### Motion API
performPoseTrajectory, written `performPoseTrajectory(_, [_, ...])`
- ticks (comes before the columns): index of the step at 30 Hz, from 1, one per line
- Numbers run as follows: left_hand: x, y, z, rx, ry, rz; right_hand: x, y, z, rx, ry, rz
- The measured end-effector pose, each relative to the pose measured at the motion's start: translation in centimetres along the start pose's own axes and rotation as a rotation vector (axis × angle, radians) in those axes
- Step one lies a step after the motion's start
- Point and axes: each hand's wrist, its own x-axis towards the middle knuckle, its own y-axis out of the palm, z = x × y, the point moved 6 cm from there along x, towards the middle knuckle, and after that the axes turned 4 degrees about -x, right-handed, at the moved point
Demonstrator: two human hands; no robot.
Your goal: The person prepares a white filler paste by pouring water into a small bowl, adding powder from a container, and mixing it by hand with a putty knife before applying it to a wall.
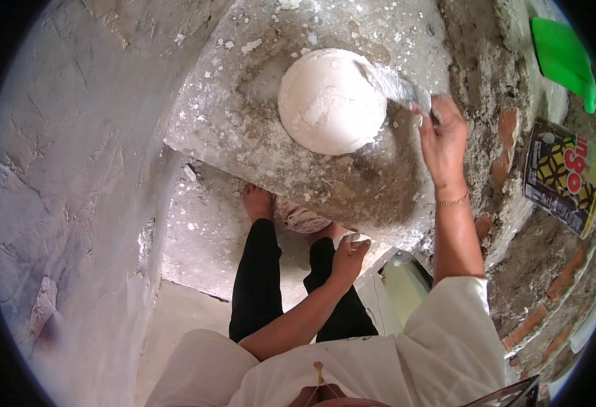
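A smooth white dome (332, 102), coated in what looks like wet plaster, sits on the rough concrete step (257, 122). My right hand (442, 136) is closed round a flat scraper (403, 88) smeared with white. Its blade reaches the dome's upper right side; a bit of dark handle shows between my fingers. My left hand (349, 256) hovers over my right leg, away from the dome. Its fingers are loosely bent and apart, their tips whitened, with nothing visible in them.
Exposed brick and crumbling mortar (505, 146) run along the right. A green plastic dustpan-like piece (564, 57) and a printed dark-and-yellow tub (566, 176) lie there. A grey plastered wall (81, 169) rises on the left. A pinkish crumpled bundle (298, 217) lies between my feet.
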Motion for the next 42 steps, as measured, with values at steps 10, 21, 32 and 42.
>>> performPoseTrajectory(10, [0.5, -0.2, 1.3, 0.022, -0.073, 0.081, 0.1, 0.6, 1.1, 0.261, -0.020, -0.155])
performPoseTrajectory(21, [-0.1, 0.6, -0.4, 0.005, -0.173, 0.104, -6.9, 2.3, -2.3, 0.388, 0.336, -0.194])
performPoseTrajectory(32, [0.3, 0.4, 0.2, 0.033, -0.162, 0.079, -7.6, 3.0, -1.6, 0.606, 0.449, -0.094])
performPoseTrajectory(42, [0.6, 0.5, 0.6, -0.053, -0.033, -0.031, -9.2, 8.6, -2.9, 0.943, 0.890, 0.025])
